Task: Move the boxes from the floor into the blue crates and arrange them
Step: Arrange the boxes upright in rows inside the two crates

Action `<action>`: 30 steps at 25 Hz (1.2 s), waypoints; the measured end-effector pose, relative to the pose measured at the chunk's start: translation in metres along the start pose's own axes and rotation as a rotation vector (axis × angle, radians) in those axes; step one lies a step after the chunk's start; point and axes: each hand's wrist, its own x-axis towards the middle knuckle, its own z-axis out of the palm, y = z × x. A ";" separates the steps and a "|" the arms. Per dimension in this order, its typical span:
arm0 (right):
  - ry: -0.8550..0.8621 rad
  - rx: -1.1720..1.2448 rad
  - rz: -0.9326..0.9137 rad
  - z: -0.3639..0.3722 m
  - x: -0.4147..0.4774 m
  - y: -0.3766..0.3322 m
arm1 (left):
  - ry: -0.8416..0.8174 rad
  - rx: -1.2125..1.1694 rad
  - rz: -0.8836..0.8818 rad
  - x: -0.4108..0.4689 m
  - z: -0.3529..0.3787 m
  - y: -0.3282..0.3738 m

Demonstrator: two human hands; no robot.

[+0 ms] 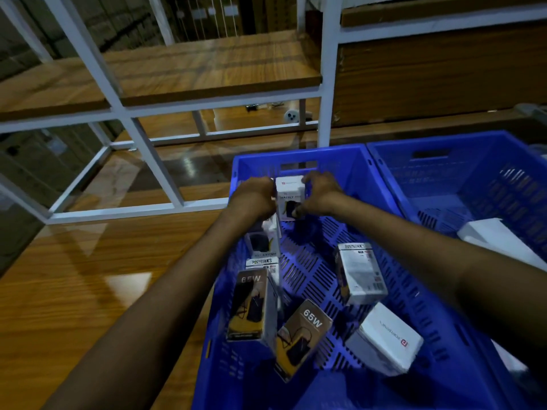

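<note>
White box [290, 193] in right hand [321, 193]; left hand [255, 197] grip blurred.

Glossy wood-grain surface [74, 291] down low, catching the lights. White metal racking [328, 84] stands right behind it, with brown wooden shelf boards [207, 69] on it. Under the lower shelf sits a small white round thing [292, 116] with dark dots, can't tell what. Blurry brown cartons [207, 13] at the back.

both hands [256, 196] [321, 192] grip white box [290, 192] | far end, blue crate [381, 202]
</note>
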 end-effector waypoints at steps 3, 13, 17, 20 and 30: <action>-0.326 0.059 -0.061 0.005 -0.042 -0.013 | -0.194 0.106 0.018 -0.032 -0.021 0.000; -0.760 0.162 -0.279 0.043 -0.097 -0.018 | -0.400 0.369 0.097 -0.121 -0.043 0.011; -0.837 0.247 -0.330 0.050 -0.112 -0.017 | -0.495 0.253 0.149 -0.132 -0.044 0.004; -0.901 0.174 -0.361 0.057 -0.121 -0.014 | -0.608 0.170 0.187 -0.143 -0.042 0.004; -0.835 -0.165 -0.501 0.082 -0.140 -0.025 | -0.661 0.303 0.276 -0.158 -0.038 0.005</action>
